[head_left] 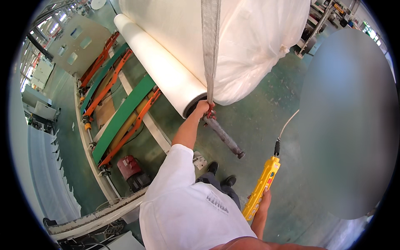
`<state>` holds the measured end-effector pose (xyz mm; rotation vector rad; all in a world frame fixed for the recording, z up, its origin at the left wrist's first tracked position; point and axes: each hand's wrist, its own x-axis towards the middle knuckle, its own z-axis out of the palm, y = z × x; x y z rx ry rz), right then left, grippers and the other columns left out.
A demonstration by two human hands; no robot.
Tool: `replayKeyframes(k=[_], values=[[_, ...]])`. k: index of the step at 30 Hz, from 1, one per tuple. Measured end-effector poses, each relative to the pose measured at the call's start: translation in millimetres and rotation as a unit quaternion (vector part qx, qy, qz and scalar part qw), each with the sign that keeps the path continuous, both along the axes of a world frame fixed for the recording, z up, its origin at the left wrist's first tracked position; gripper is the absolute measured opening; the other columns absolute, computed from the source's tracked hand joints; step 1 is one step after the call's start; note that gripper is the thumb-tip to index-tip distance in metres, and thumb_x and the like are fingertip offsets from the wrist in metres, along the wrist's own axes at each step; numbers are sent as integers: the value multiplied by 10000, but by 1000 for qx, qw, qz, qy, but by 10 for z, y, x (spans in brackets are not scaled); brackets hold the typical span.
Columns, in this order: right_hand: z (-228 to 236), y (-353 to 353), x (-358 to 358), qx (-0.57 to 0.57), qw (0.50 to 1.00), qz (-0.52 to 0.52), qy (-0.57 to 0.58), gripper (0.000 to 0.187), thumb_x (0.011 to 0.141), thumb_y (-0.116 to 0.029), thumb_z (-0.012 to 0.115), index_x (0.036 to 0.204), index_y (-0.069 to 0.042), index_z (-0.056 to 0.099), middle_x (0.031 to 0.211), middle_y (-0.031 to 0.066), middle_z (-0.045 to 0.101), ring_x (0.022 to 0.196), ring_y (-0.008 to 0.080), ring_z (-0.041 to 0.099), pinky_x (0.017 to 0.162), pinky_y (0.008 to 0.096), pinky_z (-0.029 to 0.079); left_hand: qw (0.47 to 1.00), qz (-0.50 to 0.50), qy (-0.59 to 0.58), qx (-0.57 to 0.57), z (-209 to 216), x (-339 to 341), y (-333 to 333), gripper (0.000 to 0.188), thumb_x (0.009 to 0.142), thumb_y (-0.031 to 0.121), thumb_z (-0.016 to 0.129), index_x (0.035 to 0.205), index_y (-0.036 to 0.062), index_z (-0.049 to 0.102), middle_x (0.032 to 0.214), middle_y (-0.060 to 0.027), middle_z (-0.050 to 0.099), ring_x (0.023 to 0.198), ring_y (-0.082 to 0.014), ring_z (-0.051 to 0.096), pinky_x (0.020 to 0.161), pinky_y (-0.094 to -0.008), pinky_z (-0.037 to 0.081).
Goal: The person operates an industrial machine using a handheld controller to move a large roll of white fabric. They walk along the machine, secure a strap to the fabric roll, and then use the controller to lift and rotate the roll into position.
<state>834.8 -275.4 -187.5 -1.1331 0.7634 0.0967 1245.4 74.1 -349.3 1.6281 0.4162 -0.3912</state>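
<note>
My left hand point(203, 108) is closed at the lower end of a grey lifting strap point(211, 46), beside the open end of a white roll point(154, 62). A worn metal shaft point(225, 137) juts from the roll's end toward me, with a red collar point(211, 112) near the strap. Part of my left fingers is hidden behind the strap and shaft. My right hand point(264, 201) is wrapped round a yellow hoist pendant control point(261, 187) with coloured buttons. From its top end a cable point(287, 123) runs up to the right.
A large plastic-wrapped roll point(254, 46) stands behind the strap. To the left is a frame with green curved arms point(125, 116) and orange bars point(116, 81). A red and black machine part point(131, 168) sits near its base. A blurred area point(350, 125) covers the right side.
</note>
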Motion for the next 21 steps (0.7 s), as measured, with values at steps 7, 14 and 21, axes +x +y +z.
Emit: replayKeyframes(k=[7, 14, 21], values=[[47, -10, 69, 6, 1000, 15, 7, 420, 948, -360, 497, 1204, -28, 513, 814, 103, 595, 610, 248, 647, 558, 389, 581, 993, 35, -90, 64, -179, -102, -35, 172, 874, 101, 587, 970, 55, 723, 811, -84, 686, 709, -184, 655, 611, -337, 507], [149, 72, 221, 8, 999, 45, 17, 408, 949, -374, 492, 1185, -42, 516, 823, 107, 603, 605, 250, 645, 550, 374, 562, 988, 44, -72, 130, 219, -320, -313, 335, 840, 110, 578, 1173, 70, 560, 860, -137, 671, 536, -289, 671, 554, -382, 553], [200, 32, 264, 0, 997, 78, 8, 409, 950, -379, 487, 1184, -44, 519, 830, 106, 598, 605, 251, 643, 552, 372, 561, 983, 46, -52, 167, 295, -294, -245, 307, 898, 238, 622, 1136, 67, 527, 955, -157, 678, 547, -314, 674, 569, -401, 568]])
